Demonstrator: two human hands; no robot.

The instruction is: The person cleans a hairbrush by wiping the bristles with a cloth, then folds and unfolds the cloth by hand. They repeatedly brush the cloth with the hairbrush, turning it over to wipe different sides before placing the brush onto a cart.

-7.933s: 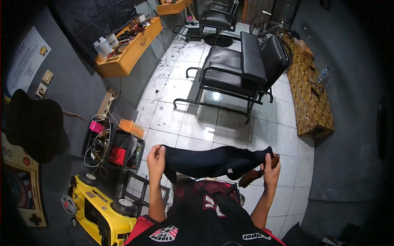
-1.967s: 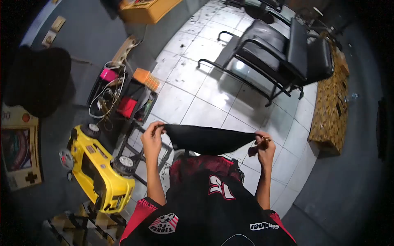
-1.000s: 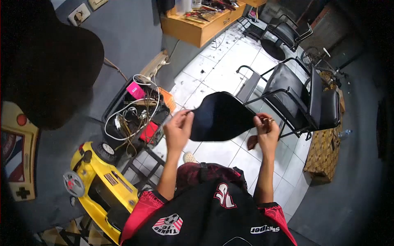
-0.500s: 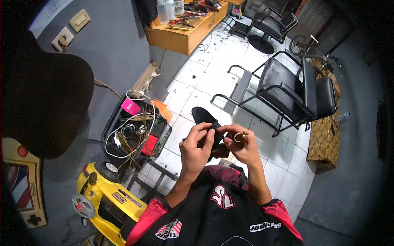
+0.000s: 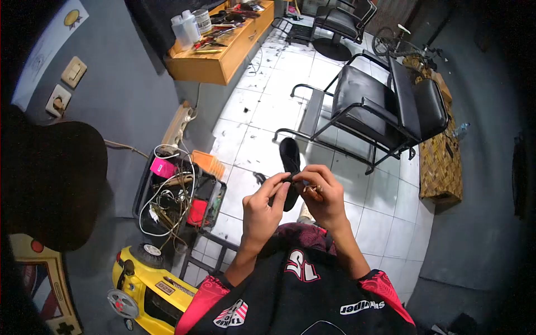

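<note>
A black shoe (image 5: 290,155) shows just beyond my hands, its toe pointing away from me; its rear part lies partly behind my fingers. My left hand (image 5: 263,209) pinches something small and dark at the shoe's middle, too small to make out. Right beside it, my right hand (image 5: 322,195) has thumb and forefinger pressed together on the same dark spot. The fingertips of both hands nearly touch. Something brown and ring-like shows among the curled fingers of my right hand.
A black bin (image 5: 146,187) of cables and a yellow toy car (image 5: 159,290) stand on the left. Beyond is a wooden shelf (image 5: 223,66) with bottles and tools. Black chairs (image 5: 365,97) and a woven box (image 5: 444,167) stand to the right.
The view has shifted, moving the shelf and chairs left in the picture. The shoe now appears more upright and lower between my hands, which stay pinched together.
</note>
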